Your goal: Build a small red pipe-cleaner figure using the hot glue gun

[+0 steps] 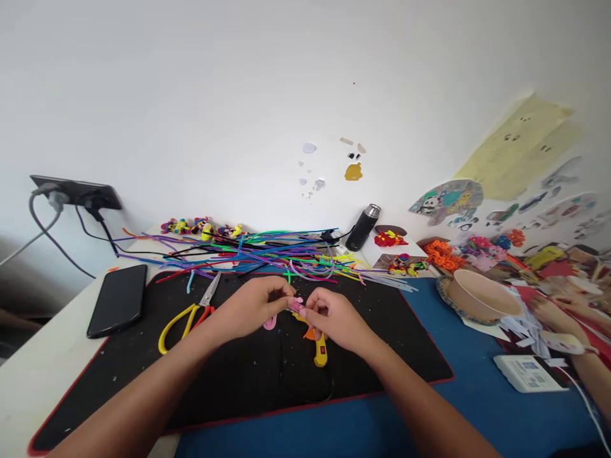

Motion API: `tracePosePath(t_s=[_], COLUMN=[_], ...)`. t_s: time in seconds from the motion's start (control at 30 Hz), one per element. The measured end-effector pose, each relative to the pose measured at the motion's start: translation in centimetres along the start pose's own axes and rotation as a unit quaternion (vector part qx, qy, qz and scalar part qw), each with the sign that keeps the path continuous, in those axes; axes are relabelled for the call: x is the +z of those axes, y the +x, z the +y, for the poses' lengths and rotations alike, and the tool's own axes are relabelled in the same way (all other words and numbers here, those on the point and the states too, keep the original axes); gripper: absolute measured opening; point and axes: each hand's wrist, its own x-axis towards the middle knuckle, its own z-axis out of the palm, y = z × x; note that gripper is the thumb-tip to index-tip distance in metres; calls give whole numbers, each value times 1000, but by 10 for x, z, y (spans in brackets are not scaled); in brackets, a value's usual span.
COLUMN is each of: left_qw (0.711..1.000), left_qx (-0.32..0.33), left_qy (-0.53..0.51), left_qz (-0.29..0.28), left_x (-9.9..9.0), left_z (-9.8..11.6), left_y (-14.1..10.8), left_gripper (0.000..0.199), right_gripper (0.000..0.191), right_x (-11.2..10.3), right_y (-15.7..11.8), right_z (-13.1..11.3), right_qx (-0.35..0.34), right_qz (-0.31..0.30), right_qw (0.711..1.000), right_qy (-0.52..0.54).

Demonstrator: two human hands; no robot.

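Over the middle of the black mat (382,337), my left hand (258,306) and my right hand (338,318) meet, fingers pinched on a small pink fuzzy piece (296,304) that looks like bent pipe cleaner. Fingertips hide part of it. Below my right hand lies a yellow hot glue gun (321,353), its front end partly covered by the hand. A pink loop (270,322) rests on the mat under my left hand. To the left of that hand are scissors (184,321) with yellow and orange handles, blades pointing away.
Loose pipe cleaners (267,251) of many colours spread along the mat's far edge. A black phone (118,300) lies at left. Behind stands a leaning black flask (363,228). At right are a bowl (482,294), a white box-shaped device (531,373) with a cable, and another person's hands (556,315).
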Motion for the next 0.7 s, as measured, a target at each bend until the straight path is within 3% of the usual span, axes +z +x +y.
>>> tracePosePath(t_s=[0.2,0.37,0.6,0.7], left_qw=[997,991,983,984], left_qx=[-21,-24,-22,-28], left_qy=[-68,-134,-180,-155], left_qz=[-23,-17,6,81], left_x=[-2,2,-10,-27], left_z=[-8,-5,-4,-5], left_y=[4,7,9,9], left_gripper=[37,39,46,44], right_gripper=[41,49,53,55], right_x=[9,22,36,38], right_y=[15,26,40,44], right_z=[-8,-12,-11,-12], right_qx=[-27,-44,-68,-71], right_qz=[90,92,65,68], right_qw=[979,935,933,939], right_qy=[182,339,346,330])
